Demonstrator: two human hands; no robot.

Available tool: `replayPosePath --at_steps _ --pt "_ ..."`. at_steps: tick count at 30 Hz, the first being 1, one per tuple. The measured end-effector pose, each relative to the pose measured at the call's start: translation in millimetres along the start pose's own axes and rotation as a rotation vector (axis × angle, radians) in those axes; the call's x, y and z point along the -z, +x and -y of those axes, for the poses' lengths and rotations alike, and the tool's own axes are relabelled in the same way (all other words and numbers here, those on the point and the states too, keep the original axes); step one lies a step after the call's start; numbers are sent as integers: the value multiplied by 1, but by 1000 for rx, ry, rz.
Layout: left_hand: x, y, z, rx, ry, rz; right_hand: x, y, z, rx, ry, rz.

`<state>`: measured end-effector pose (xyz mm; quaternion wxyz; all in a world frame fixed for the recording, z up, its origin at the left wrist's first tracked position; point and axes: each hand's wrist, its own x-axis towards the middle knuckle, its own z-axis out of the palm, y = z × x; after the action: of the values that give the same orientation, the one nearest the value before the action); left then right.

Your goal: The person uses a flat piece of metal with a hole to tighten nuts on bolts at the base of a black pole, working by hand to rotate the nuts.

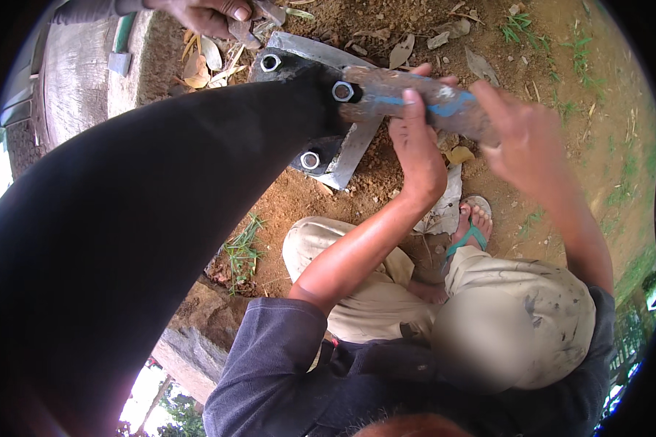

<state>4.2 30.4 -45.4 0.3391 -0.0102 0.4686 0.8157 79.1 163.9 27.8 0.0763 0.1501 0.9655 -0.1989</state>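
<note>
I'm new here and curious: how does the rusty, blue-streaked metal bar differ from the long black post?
Colour: the rusty, blue-streaked metal bar is patchy; the long black post is evenly dark.
Size: the bar looks thinner and shorter than the post.
Support: the left hand and right hand hold the bar; the post rises above a grey metal plate.
Both are elongated.

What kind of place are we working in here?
Outdoors, perhaps a yard or small building site: bare brown soil with tufts of grass and dry leaves, and a thick black post with hex nuts at its base.
</note>
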Motion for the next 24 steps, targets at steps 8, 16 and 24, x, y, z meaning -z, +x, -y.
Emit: replayPosePath --at_steps 8,16,24 --pt "-7 21 -11 35 30 141 15 88 -78 556 -285 -272" --pt "-3 41 -14 -68 4 209 71 180 -24 848 -222 13" --pt "-19 16 -7 -62 -47 -120 9 45 -19 166 -162 -142"
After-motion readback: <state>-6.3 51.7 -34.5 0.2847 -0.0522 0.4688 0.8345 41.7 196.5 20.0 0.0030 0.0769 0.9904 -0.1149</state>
